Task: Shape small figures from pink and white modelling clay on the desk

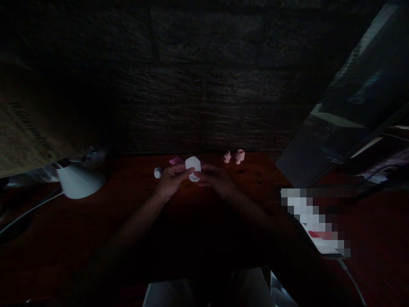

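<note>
Between my two hands is a flat, rounded white piece (193,163) that looks like soft modelling clay, held upright above the table. My left hand (171,179) pinches its lower left edge, thumb in front. From the other side my right hand (215,178) grips the lower right edge, its thumb close to the left one. A small white lump (157,172) lies just left of my left hand. Behind that hand is a flat pink piece (175,160), partly covered. Two small pink shaped figures, one pointed (227,157) and one cup-like (240,156), stand at the table's back right.
The dim wooden table (134,170) meets a dark brick wall (204,85). A white cone-shaped lamp (81,181) with a cable stands at left, before a cardboard box (28,123). On the right are a grey panel (322,123) and a blurred-out pale object (315,217).
</note>
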